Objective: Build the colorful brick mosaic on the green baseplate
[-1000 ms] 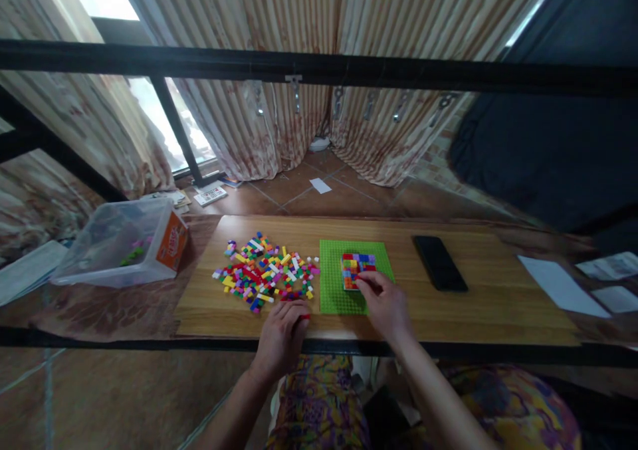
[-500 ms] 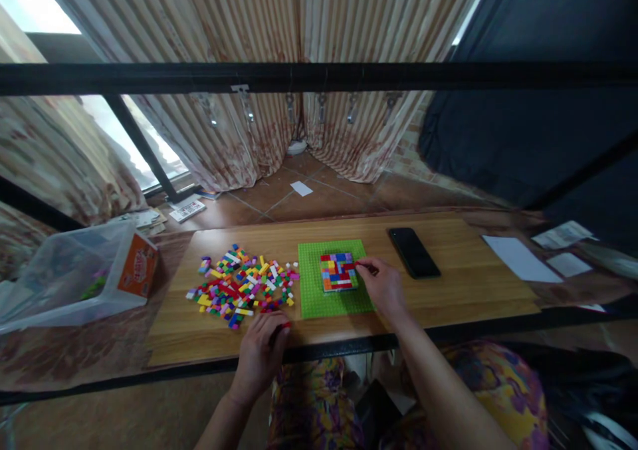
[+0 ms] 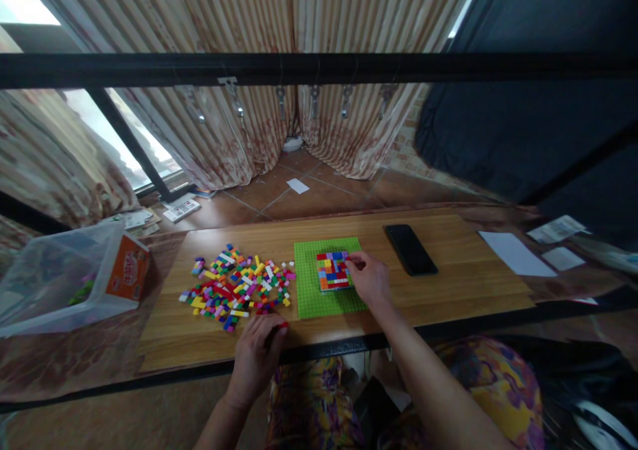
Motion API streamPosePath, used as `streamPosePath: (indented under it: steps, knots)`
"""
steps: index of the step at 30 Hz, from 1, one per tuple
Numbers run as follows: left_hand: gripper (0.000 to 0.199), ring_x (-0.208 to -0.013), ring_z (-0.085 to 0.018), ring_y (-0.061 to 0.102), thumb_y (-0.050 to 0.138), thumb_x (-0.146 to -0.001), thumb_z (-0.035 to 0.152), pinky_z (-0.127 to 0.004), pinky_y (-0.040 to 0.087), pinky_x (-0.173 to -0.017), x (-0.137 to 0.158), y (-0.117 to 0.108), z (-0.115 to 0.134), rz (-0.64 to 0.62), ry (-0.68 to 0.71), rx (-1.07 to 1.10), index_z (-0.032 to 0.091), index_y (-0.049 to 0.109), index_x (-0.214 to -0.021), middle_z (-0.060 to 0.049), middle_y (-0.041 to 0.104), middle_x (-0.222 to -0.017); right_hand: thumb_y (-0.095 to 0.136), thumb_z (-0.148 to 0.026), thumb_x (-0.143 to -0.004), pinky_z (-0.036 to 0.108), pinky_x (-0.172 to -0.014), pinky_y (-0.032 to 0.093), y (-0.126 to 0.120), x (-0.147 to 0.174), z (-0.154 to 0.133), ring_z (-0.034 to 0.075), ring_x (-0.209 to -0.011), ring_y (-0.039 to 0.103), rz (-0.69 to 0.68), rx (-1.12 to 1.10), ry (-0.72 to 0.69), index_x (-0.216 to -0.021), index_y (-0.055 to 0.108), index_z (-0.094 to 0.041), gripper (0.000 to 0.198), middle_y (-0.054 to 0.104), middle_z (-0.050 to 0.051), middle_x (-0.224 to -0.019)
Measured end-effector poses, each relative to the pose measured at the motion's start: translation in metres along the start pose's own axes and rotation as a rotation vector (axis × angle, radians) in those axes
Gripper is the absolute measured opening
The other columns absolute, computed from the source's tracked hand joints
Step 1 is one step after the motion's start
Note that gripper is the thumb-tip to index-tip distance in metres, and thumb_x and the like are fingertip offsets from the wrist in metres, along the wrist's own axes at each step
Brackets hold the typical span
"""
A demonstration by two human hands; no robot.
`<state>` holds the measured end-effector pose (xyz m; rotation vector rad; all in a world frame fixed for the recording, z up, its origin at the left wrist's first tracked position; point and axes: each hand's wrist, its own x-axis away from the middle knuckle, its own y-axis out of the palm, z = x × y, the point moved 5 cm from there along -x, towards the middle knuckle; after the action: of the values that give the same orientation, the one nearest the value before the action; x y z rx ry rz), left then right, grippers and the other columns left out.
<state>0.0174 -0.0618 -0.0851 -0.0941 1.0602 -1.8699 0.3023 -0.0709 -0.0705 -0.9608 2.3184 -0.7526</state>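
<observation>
A square build of multicoloured toy bricks point(image 3: 331, 272) stands on a green baseplate point(image 3: 306, 300). My right hand point(image 3: 371, 280) reaches in from the right, its fingertips pinched at the build's upper right edge on a small red brick, mostly covered by the fingers. Near the front edge of the wooden board point(image 3: 458, 284), my left hand point(image 3: 256, 347) rests with thumb and forefinger closed on another small red brick point(image 3: 283, 326). Just beyond its knuckles lies a heap of loose bricks point(image 3: 239, 284) in many colours.
A black phone point(image 3: 411, 249) lies right of the baseplate. At the far left stands a clear plastic box point(image 3: 64, 277) with an orange label. White paper point(image 3: 516, 252) lies at the right. A dark bar point(image 3: 319, 69) crosses in front of the curtains point(image 3: 239, 24).
My right hand has moved slightly left, bringing its fingertips with the red brick onto the build's upper right edge. The left hand keeps its pinch near the heap. The view has shifted slightly.
</observation>
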Motion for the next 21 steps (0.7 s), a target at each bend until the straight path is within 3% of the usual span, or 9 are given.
streamPosePath:
  steps: [11,21]
  knots:
    - [0.008,-0.086,-0.018,0.061,0.054,-0.09,0.022,-0.032,0.049,-0.078,0.0,0.001,-0.001,0.014,0.011,-0.01,0.021,0.061,-0.092,-0.003,0.067,-0.089,0.068,-0.032,-0.068,0.033,-0.069,0.05,0.007,-0.006,0.01,0.02,-0.07,0.066,-0.025,-0.199,0.083,-0.081,0.069,-0.018,0.019,0.072,0.006,-0.076]
    - [0.008,-0.088,-0.018,0.062,0.055,-0.089,0.022,-0.031,0.049,-0.081,0.0,0.001,-0.001,0.035,0.014,-0.014,0.021,0.062,-0.093,-0.002,0.069,-0.09,0.081,-0.021,-0.053,0.027,-0.062,0.048,0.013,-0.033,0.032,0.014,-0.065,0.062,-0.349,-0.295,0.308,-0.084,0.067,-0.017,0.034,0.068,0.001,-0.07]
